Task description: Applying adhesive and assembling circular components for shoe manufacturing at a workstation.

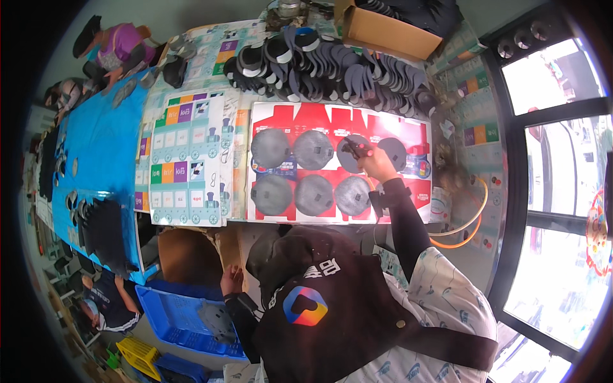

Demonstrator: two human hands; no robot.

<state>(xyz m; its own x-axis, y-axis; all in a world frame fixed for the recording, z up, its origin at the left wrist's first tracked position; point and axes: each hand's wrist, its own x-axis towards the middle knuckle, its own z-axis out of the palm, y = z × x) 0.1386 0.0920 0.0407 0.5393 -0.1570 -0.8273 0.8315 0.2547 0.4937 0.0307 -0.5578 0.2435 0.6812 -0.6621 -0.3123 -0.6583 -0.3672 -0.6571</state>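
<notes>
On a red-and-white printed sheet (281, 119) lie several round grey fabric pieces in two rows. My right hand (378, 166) is closed around a dark hand tool (359, 150), whose exact kind I cannot make out. It is held over a grey disc (348, 165) in the far row. Beside it on the right lies another disc (393, 150), and nearer to me is a lighter one (352, 195). My left hand (232, 281) hangs below the table's near edge by my side, its fingers loosely bent and apart, with nothing in them.
Dark curved cap parts (319, 70) are piled along the far side, with a cardboard box (389, 32) behind. Printed boards (185, 191) lie to the left, beside a blue table (102, 140). An orange hose (469, 226) loops at right. A blue crate (172, 319) stands lower left; other people sit at left.
</notes>
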